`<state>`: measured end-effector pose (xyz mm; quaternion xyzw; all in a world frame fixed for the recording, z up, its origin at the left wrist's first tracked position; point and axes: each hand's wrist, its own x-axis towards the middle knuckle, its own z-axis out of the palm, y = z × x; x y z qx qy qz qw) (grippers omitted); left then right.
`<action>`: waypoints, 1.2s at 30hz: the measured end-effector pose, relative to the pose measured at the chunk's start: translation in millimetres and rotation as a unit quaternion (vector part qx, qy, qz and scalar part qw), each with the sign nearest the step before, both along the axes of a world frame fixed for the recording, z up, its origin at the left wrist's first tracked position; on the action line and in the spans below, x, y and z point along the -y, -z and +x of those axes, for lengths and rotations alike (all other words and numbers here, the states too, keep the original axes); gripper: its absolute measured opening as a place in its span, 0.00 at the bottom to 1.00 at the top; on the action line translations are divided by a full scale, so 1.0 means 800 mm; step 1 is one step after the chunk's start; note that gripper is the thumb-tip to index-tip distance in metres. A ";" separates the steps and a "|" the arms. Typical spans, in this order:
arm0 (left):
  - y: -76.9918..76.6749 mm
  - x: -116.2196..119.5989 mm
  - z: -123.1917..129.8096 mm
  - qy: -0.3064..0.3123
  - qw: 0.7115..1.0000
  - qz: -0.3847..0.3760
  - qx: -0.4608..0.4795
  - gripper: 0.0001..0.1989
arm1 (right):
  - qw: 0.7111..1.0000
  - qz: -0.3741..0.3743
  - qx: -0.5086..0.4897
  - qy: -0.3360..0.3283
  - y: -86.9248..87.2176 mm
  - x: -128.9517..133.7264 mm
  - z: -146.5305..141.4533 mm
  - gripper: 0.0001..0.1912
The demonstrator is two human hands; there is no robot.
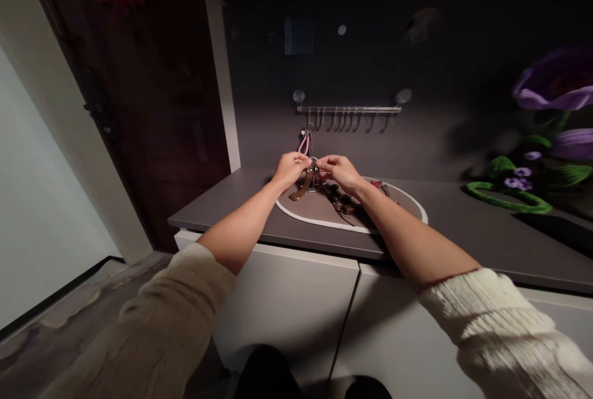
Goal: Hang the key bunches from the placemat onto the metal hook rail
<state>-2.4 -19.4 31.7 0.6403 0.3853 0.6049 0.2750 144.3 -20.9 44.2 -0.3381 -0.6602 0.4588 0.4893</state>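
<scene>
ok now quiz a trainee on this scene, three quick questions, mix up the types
1. True or false: the left hand and right hand are close together, both at the metal ring.

2. Under which part of the rail does the pink loop show?
A. Its left end
B. Its middle
C. Its right end

3. Fill in the colour: the big flower on the right is ____.

Key: 1 true; 2 A; 3 purple.

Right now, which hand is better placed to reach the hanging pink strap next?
Probably the left hand: its fingers are just below the pink strap; the right hand is farther off.
</scene>
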 end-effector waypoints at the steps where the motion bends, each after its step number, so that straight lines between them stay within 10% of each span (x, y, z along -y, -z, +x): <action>1: 0.001 -0.001 0.000 -0.002 1.000 0.004 -0.008 0.07 | 1.000 -0.003 0.004 0.001 0.000 0.000 0.000 0.03; 16: 0.012 0.003 -0.002 -0.150 0.959 0.094 -0.224 0.10 | 0.997 0.065 0.000 0.034 0.002 -0.009 0.005 0.11; 36: 0.011 0.000 -0.004 -0.223 0.935 0.065 -0.267 0.12 | 0.980 -0.011 -0.079 0.183 -0.089 -0.067 -0.032 0.04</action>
